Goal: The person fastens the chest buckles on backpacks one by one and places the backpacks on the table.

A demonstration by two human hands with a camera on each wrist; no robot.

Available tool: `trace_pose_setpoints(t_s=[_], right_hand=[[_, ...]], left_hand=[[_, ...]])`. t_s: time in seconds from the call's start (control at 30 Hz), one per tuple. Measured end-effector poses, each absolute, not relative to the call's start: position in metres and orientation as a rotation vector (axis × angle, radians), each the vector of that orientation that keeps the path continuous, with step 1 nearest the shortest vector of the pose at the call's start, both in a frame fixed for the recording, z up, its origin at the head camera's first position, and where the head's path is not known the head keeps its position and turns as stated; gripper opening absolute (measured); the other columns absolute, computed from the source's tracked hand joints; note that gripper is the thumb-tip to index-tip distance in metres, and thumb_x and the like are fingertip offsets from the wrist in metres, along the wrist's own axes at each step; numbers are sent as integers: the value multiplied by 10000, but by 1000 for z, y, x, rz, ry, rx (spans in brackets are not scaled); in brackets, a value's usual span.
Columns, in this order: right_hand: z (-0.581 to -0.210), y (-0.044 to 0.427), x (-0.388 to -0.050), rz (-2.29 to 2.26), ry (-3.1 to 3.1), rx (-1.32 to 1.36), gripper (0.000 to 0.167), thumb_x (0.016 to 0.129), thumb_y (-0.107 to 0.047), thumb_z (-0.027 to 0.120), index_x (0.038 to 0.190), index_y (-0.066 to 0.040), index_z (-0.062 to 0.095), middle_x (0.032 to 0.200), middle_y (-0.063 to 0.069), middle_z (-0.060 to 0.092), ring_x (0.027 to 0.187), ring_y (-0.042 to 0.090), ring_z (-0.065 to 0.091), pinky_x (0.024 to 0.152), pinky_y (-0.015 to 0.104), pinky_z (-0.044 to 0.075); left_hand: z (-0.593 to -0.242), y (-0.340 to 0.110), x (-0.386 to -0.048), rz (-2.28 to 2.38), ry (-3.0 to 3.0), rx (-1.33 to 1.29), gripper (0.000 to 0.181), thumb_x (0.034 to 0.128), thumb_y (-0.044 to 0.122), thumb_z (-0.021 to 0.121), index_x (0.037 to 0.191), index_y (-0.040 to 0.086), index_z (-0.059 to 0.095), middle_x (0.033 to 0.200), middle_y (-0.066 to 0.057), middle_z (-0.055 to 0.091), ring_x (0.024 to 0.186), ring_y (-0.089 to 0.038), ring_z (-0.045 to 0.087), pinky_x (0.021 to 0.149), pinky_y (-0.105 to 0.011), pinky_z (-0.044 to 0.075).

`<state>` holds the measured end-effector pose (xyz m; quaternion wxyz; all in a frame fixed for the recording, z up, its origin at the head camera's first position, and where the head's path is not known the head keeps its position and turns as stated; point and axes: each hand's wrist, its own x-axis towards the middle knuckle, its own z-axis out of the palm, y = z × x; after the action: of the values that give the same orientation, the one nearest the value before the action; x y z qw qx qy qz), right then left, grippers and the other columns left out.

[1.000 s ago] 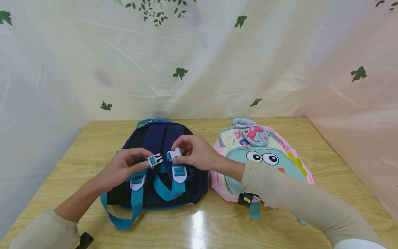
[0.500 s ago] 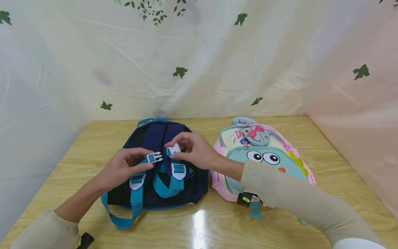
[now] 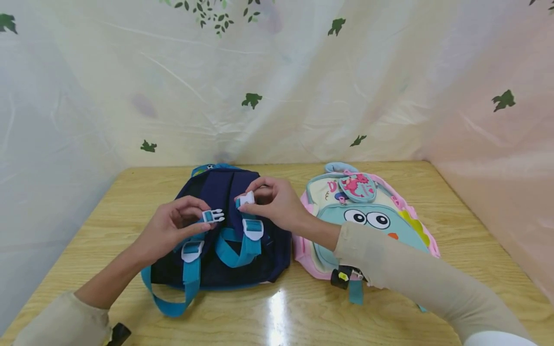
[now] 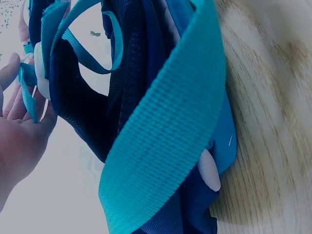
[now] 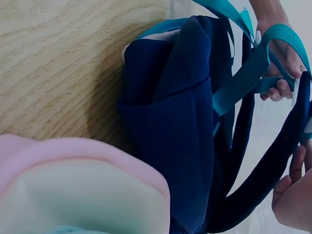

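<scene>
Pronged buckle half [image 3: 212, 216] and socket half [image 3: 246, 198] were not yet joined.
Left hand [image 3: 168, 228] pinched one, right hand [image 3: 279, 204] the other; holding was done, joining, we judged, remained.

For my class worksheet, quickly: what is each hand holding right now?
Left hand: pinching the pronged white buckle half.
Right hand: pinching the white socket buckle half.

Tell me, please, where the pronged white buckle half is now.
In the head view, the pronged buckle half is pinched in the left grip, left of the socket half, over the navy backpack.
</scene>
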<state>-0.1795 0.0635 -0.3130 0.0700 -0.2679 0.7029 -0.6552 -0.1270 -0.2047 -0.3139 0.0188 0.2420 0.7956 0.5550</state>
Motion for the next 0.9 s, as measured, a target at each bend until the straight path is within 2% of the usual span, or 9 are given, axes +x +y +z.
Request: trace_pose_setpoints(t_s=[0.1, 0.33, 0.4, 0.57, 0.63, 0.77, 0.9], right_hand=[[-313, 64, -179, -2024, 2129, -800, 239, 849, 73, 797, 1046, 62, 663, 1006, 192, 777, 910, 182, 728, 771, 236, 540], [-313, 64, -177, -2052, 2147, -874, 211, 918, 20, 750, 1123, 36, 700, 1078, 146, 747, 813, 199, 640, 732, 245, 537], [-313, 64, -178, -2050, 2151, -911, 204, 935, 18, 732, 1135, 36, 696, 1126, 143, 749, 828, 214, 648, 719, 243, 524], [-313, 64, -179, -2078, 2055, -959, 188, 962, 55, 682, 1149, 64, 672, 1223, 179, 733, 1028, 223, 713, 707, 214, 497], [-313, 63, -179, -2071, 2052, -966, 195, 961, 60, 681, 1155, 73, 676, 1200, 193, 737, 1025, 206, 714, 710, 211, 498], [-313, 65, -181, -1997, 2145, -1014, 230, 954, 39, 699, 1181, 73, 704, 1105, 190, 759, 876, 179, 686, 722, 237, 527], [-315, 67, -184, -1838, 2262, -1113, 323, 965, 13, 693, 1284, 61, 680, 975, 139, 741, 801, 171, 642, 703, 254, 527]], left_hand=[[-315, -205, -127, 1727, 2471, 747, 199, 962, -49, 687, 1144, -84, 615, 980, -9, 749, 874, -158, 717, 815, -213, 579], [-316, -204, -126, 1712, 2530, 743, 193, 944, -46, 711, 1130, -71, 662, 1039, 21, 725, 957, -125, 694, 883, -201, 560], [-316, -204, -126, 1704, 2537, 741, 194, 943, -44, 713, 1130, -67, 667, 1047, 23, 721, 961, -124, 693, 890, -201, 558], [-316, -204, -126, 1701, 2546, 733, 195, 946, -43, 711, 1134, -72, 667, 1046, 31, 722, 956, -122, 692, 884, -202, 561], [-315, -204, -126, 1708, 2545, 724, 194, 948, -42, 708, 1135, -74, 665, 1043, 34, 723, 948, -126, 690, 880, -203, 562], [-313, -203, -125, 1712, 2556, 702, 196, 952, -29, 710, 1139, -71, 665, 1036, 43, 725, 933, -131, 690, 861, -209, 568], [-312, -202, -125, 1717, 2560, 696, 196, 953, -28, 709, 1138, -77, 665, 1027, 45, 726, 916, -135, 694, 846, -213, 574]])
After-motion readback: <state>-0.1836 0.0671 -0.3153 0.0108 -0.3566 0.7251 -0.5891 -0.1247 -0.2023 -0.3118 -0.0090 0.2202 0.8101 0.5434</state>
